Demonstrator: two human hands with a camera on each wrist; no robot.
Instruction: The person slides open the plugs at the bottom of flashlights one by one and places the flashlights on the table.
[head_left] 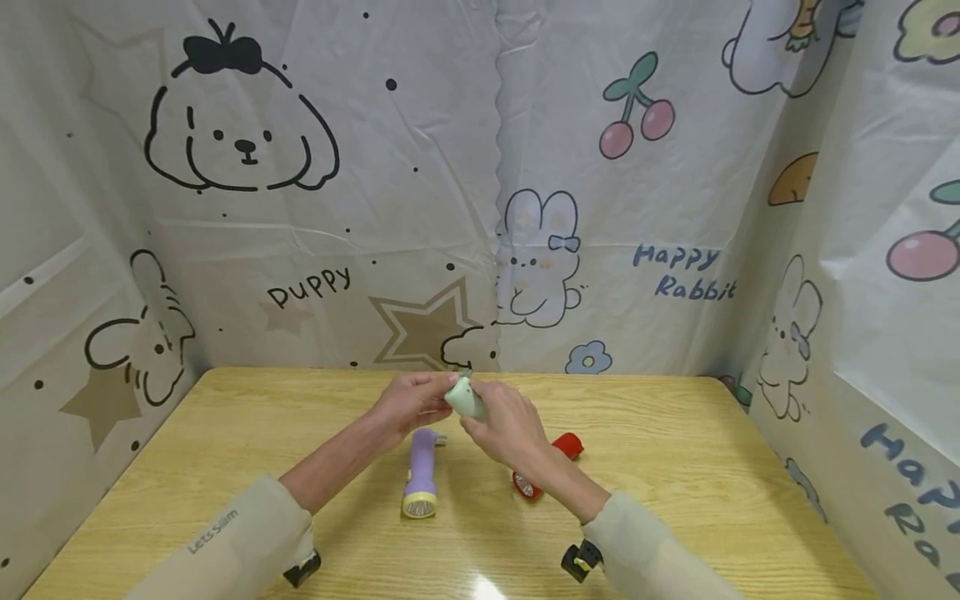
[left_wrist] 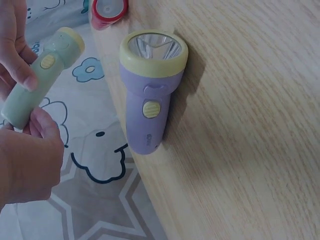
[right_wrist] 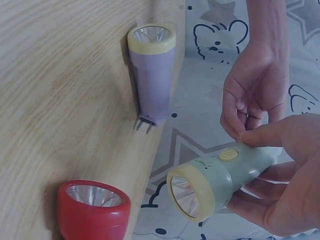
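Note:
A pale green flashlight with a yellow lens ring and a yellow switch is held up above the table. My right hand grips its body, thumb on the upper side near the switch and fingers underneath. My left hand pinches the flashlight's tail end between thumb and fingers, as the left wrist view shows. At that end a small greyish piece sticks out in the head view. Below the hands, a purple flashlight with a yellow rim lies on the table, two plug prongs folded out at its tail.
A red flashlight lies on the wooden table, partly behind my right forearm in the head view. A printed cloth with cartoon animals hangs at the back and both sides. A black wrist camera sits under the right sleeve.

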